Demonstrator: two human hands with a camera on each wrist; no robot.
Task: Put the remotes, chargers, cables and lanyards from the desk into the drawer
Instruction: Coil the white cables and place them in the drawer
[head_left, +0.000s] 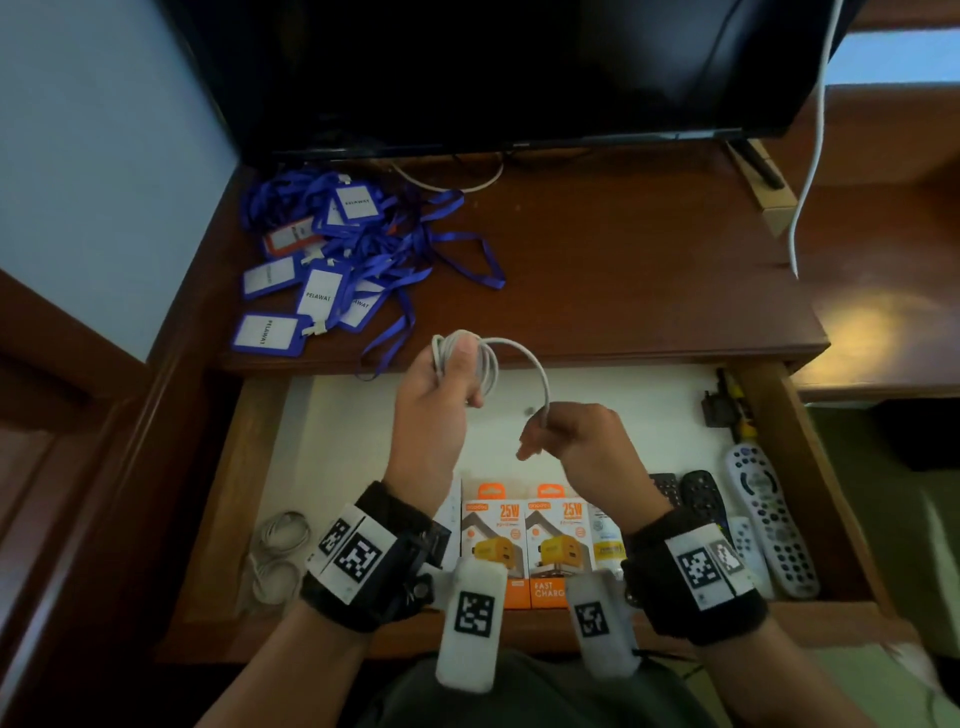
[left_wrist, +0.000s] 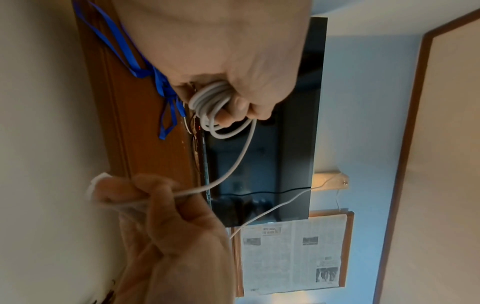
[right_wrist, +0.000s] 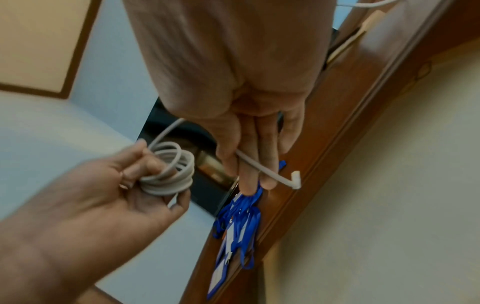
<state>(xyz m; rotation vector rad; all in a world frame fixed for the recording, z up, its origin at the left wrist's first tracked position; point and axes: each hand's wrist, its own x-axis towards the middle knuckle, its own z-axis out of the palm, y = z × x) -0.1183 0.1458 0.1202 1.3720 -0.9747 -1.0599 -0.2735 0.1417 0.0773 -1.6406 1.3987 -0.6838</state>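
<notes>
The counter (head_left: 597, 249) carries a dark screen (head_left: 493, 67) along its back, and below its front edge the drawer (head_left: 810, 467) stands pulled fully out toward the person. By the look of it the task is well past half done. Inside the drawer lie the remotes (head_left: 769, 525) bunched against the right wall, 2 orange charger boxes (head_left: 524, 545) at the front middle, a dark plug (head_left: 719, 410) in the back right corner and a white coiled cable (head_left: 278, 551) at the front left. What seems left is the heap of blue lanyards (head_left: 332, 260) with their card holders on the counter's left part, plus the white cable (head_left: 493, 364) now in the hands.

The left hand (head_left: 441, 400) is closed round the wound loops of that cable, held above the drawer's back edge. The right hand (head_left: 576, 441) pinches the free end just beside it, the plug tip sticking out past the fingers (right_wrist: 267, 164) in the right wrist view. The coil is probably 1 turn short of finished.

The drawer floor between the coiled cable and the boxes, and all of its back half, is bare, so a drop straight down looks unhindered. The lanyards overhang the counter's front edge, with 1 strap dangling into the drawer opening; they could snag or slide off when gathered. Another white cord (head_left: 815, 156) hangs at the right, well apart from the hands.
</notes>
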